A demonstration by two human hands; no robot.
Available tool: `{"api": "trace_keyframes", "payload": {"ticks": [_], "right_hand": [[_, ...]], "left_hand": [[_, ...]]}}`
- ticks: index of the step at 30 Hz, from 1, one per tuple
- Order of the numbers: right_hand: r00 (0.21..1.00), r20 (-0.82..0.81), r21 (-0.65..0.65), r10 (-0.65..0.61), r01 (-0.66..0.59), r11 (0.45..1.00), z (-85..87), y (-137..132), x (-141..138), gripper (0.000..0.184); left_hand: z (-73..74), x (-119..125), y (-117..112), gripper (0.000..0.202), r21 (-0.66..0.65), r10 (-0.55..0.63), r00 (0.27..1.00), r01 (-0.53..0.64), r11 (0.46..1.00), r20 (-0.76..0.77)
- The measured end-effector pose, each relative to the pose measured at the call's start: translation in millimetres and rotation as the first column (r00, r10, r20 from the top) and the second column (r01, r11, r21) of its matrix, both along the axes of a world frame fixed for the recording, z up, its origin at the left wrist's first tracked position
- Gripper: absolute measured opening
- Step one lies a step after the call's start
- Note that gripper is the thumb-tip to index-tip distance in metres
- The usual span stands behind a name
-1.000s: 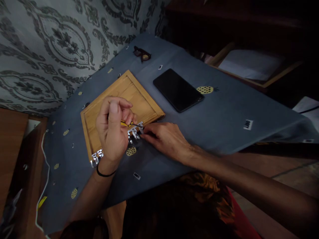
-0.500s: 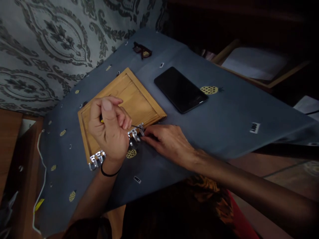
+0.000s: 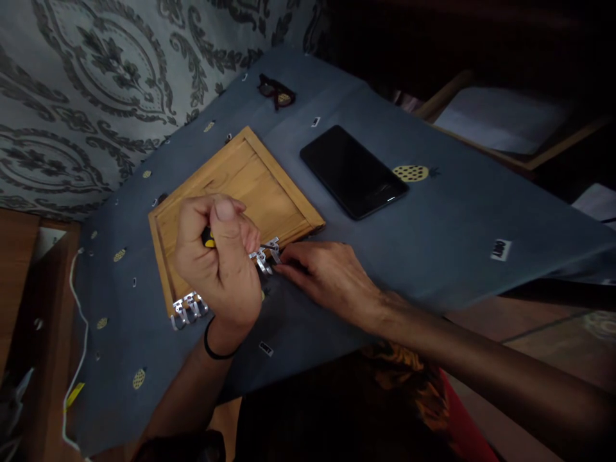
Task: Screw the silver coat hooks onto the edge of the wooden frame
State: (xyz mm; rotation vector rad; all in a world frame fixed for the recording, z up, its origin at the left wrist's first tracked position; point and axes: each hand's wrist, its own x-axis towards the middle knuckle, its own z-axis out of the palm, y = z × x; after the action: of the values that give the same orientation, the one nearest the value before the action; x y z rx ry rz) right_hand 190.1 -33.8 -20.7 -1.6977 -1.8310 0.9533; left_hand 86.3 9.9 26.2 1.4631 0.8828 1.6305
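Note:
My left hand is closed around a screwdriver with a black and yellow handle. Its thin shaft points right, to the near right end of a framed wooden board. There, metal hooks lie along the board's near edge, partly hidden by my left hand. My right hand pinches the rightmost hook between thumb and fingers, close to the screwdriver's tip. More metal hooks line the same edge at the left corner. Whether a screw sits under the tip is too small to tell.
A black smartphone lies right of the board on the blue patterned tablecloth. Folded glasses rest farther back. A white cord hangs along the left table edge. Patterned fabric covers the wall behind.
My left hand has turned and shifted slightly right, showing more of the screwdriver's handle. My right hand keeps its pinch at the hook. The camera view has shifted a little.

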Motion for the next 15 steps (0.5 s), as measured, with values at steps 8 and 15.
{"api": "trace_keyframes", "payload": {"ticks": [8, 15], "right_hand": [[0.999, 0.047, -0.014, 0.001, 0.000, 1.000, 3.9, 0, 0, 0.018], [0.999, 0.045, 0.005, -0.011, 0.011, 1.000, 2.0, 1, 0, 0.019]], "left_hand": [[-1.7, -5, 5, 0.032, 0.067, -0.108, 0.990, 0.114, 0.991, -0.086], [1.2, -3, 13, 0.043, 0.003, -0.171, 0.985, 0.171, 0.985, -0.017]]}}
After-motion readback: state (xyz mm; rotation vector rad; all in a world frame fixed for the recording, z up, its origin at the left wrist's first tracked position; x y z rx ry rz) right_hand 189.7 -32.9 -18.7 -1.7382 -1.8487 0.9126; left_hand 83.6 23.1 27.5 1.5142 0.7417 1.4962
